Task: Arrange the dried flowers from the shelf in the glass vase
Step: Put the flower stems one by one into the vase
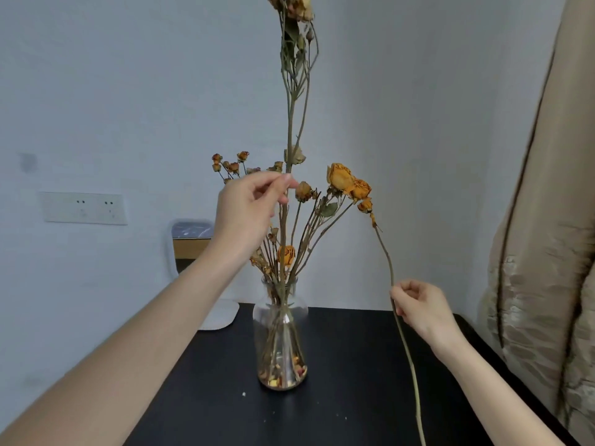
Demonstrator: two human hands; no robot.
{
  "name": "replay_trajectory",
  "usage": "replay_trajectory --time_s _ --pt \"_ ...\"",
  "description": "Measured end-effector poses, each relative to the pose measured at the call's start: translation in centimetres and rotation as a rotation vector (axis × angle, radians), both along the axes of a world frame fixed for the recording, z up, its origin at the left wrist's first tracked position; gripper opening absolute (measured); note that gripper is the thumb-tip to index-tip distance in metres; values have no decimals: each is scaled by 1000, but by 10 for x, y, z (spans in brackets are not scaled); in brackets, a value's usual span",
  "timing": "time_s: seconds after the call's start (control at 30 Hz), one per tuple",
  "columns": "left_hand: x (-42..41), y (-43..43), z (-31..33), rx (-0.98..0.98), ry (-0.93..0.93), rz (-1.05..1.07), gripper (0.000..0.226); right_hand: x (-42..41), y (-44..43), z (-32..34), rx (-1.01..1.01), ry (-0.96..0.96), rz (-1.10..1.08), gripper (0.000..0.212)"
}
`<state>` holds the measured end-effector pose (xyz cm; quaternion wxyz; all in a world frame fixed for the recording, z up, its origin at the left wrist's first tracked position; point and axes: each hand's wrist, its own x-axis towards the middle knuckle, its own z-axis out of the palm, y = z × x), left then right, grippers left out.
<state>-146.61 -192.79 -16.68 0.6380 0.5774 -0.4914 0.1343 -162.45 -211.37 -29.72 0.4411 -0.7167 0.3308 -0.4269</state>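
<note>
Standing in the glass vase (280, 333) on the dark surface (338, 397), a tall dried stem (291, 123) is pinched by the raised left hand (248, 214). The lower right hand (418, 305), fingers (401, 296) clamped, holds another flower stem (384, 252) beside the vase.

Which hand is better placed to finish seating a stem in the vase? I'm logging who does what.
Left, probably. The left hand pinches the tall stem already standing in the vase; the right hand holds its stem off to the side.
</note>
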Motion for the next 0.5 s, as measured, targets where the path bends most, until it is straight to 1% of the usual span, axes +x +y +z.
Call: replay_trajectory --time_s 0.13,0.33,0.5 --pt "5 3 14 -46 -19 26 18 8 6 6 -12 -5 11 13" --pt "4 1 23 -138 -10 4 19 16 10 10 -47 9 17 12" --pt "1 -2 27 -130 -99 20 18 15 8 9 -52 13 9 13"
